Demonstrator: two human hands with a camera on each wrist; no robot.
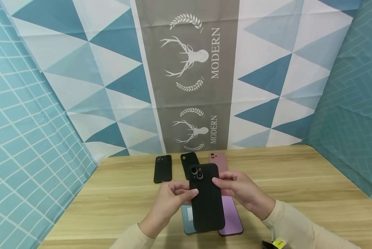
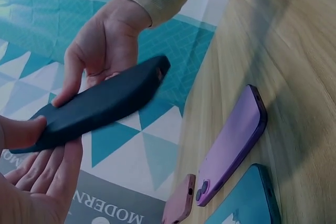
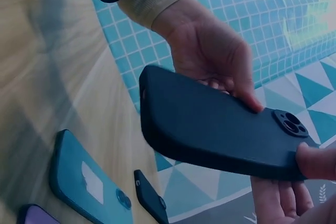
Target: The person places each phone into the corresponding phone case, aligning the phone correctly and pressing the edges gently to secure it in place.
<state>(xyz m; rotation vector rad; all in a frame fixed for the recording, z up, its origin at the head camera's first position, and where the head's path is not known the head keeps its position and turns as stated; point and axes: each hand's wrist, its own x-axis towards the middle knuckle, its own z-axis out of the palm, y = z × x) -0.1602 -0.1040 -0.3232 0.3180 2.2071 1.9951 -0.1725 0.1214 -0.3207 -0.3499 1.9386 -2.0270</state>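
**Two hands hold a black-cased phone above a wooden table**

Nearest the viewer, a person in cream sleeves holds a black-cased phone [image 1: 206,197] in the air, just above the near part of a wooden table [image 1: 298,180]. The phone's back faces up, with its camera lenses at the far end. Its long axis runs away from the person, tilted slightly left at the top.

The left hand [image 1: 168,205] grips the phone's left edge near the upper half, thumb curled over the back and fingers underneath. The right hand [image 1: 242,192] pinches the right edge at about the same height, fingertips on the back near the lenses. Both hands are clamped on the phone from opposite sides, and neither is clearly nearer; the lower half of the phone hangs free towards the person.

Directly beneath the held phone, two phones lie flat on the table, side by side: a teal phone [image 3: 86,179] on the left and a purple phone [image 1: 230,216] on the right, nearly touching.

Beyond the held phone, three cases lie in a row: a black case [image 1: 162,168] to the left, another dark case [image 1: 188,162] partly hidden behind the held phone, and a pink case [image 1: 218,160] to the right.

Farthest back hangs a cloth backdrop [image 1: 189,69] with blue and white triangles, a deer head and the word MODERN.
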